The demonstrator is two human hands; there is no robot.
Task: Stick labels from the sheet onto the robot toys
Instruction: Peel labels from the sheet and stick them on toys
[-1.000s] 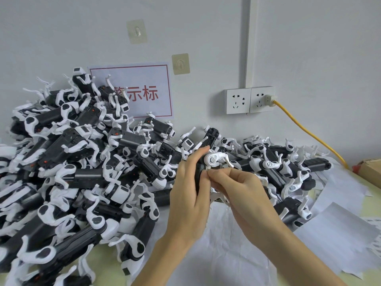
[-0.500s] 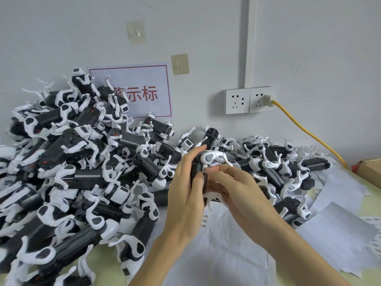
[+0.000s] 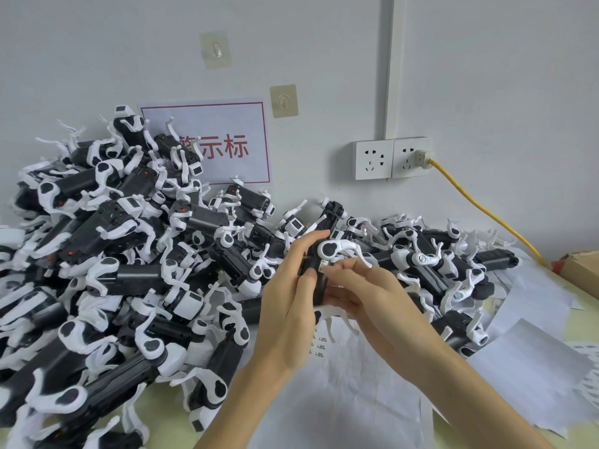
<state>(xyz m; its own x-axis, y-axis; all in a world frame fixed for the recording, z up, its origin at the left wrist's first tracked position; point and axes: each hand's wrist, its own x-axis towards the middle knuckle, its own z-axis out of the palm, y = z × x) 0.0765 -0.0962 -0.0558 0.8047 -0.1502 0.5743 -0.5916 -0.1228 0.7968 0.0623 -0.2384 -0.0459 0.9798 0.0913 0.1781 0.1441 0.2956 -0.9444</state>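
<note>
The left hand (image 3: 288,306) grips the robot toy (image 3: 319,270) upright above the label sheet (image 3: 324,345); the right hand (image 3: 359,293) pinches a label (image 3: 324,264) against its dark body; a shifting grip could leave the label crooked or creased.

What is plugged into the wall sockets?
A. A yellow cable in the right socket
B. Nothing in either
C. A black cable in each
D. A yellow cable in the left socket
A: a white plug sits in the right socket, with a yellow cable running down to the right; the left socket is empty.
</note>
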